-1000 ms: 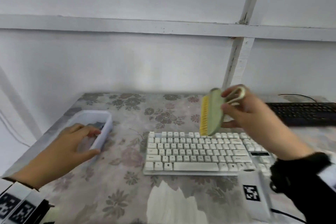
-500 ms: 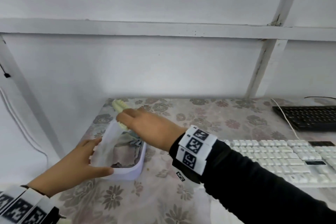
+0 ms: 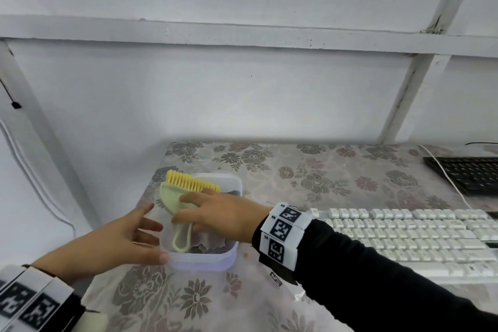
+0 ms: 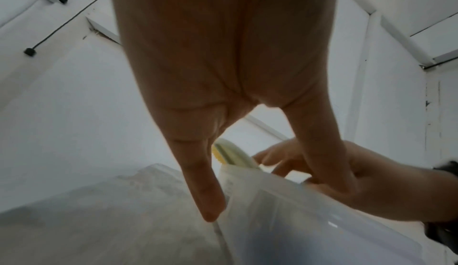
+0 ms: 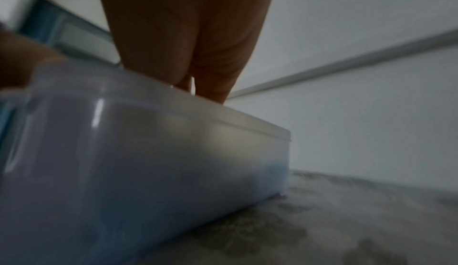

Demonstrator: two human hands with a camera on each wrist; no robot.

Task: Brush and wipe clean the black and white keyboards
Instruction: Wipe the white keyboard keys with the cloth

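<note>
A pale green brush [image 3: 172, 195] with yellow bristles lies tilted over the left rim of a translucent white box [image 3: 204, 261]. Its loop handle hangs inside the box. My right hand [image 3: 186, 209] reaches across the box and holds the brush body between thumb and fingers. My left hand [image 3: 156, 240] grips the box's left wall, thumb outside, fingers inside. In the left wrist view the brush [image 4: 233, 155] shows past the box rim [image 4: 272, 190]. The white keyboard [image 3: 404, 237] lies to the right, the black keyboard [image 3: 469, 175] behind it.
A crumpled cloth [image 3: 210, 242] lies in the box bottom. A white cable [image 3: 444, 178] runs from the white keyboard to the back. The floral table [image 3: 296, 170] meets the white wall behind, and its left edge is close to the box.
My right hand carried the brush from above the white keyboard leftward to the box and lowered it onto the rim. My left hand took hold of the box's left wall.
</note>
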